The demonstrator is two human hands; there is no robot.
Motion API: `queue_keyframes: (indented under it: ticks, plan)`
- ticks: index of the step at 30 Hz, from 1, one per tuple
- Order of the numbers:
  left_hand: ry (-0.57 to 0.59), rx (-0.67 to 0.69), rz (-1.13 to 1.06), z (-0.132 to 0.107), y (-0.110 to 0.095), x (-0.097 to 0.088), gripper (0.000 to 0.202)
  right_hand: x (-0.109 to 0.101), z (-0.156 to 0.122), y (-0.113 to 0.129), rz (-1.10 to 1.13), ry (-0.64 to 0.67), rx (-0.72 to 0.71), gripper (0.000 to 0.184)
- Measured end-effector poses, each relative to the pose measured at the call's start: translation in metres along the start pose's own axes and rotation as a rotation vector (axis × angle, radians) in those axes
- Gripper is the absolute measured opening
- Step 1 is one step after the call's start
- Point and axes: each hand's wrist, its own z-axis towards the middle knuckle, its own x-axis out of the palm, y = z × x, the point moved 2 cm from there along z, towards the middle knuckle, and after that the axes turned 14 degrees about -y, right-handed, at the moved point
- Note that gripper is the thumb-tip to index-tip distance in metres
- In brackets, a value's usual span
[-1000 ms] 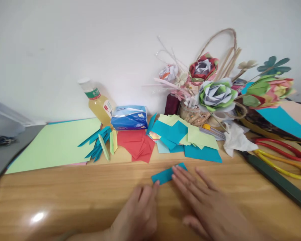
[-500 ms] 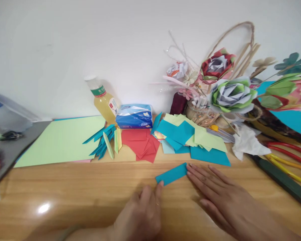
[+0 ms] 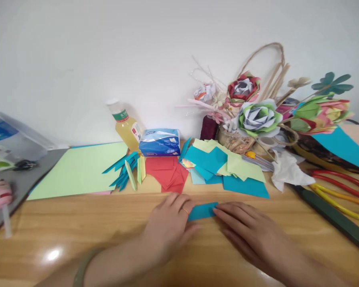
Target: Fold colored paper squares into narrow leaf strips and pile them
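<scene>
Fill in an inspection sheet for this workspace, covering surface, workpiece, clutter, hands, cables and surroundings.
Surface: wooden table, glossy, bright glare spot at left.
Workpiece: blue paper strip, lying between the hands.
Clutter: narrow blue slips, red paper pieces, blue-and-green paper pile, tissue pack, bottle, crumpled white tissue.
Hands: left hand covers the strip's left end; right hand has fingertips at its right end.
Cables: nothing seen for certain.
Surroundings: pale wall behind, paper flowers at back right.
</scene>
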Motion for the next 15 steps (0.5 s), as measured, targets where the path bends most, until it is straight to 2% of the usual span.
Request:
queue_keyframes:
  ticks: [3,7,10,13,15]
  plan:
    - [0.077,-0.015,-0.055,0.006,-0.001,0.0,0.041,-0.002,0.009,-0.002,0.114,-0.048,0.103,0.033]
    - [0.061,0.085,-0.056,0.004,-0.004,0.002,0.031,-0.002,0.02,-0.013,0.199,-0.079,0.213,0.034]
    - [-0.094,0.224,0.045,0.0,-0.006,0.002,0.018,0.0,0.023,-0.019,0.234,-0.095,0.224,0.034]
    - [-0.299,0.382,0.099,-0.004,-0.009,0.0,0.018,0.002,0.021,-0.017,0.278,-0.106,0.172,0.038]
    - [-0.391,0.429,0.063,-0.004,-0.01,-0.002,0.02,0.001,0.019,-0.014,0.298,-0.105,0.11,0.041]
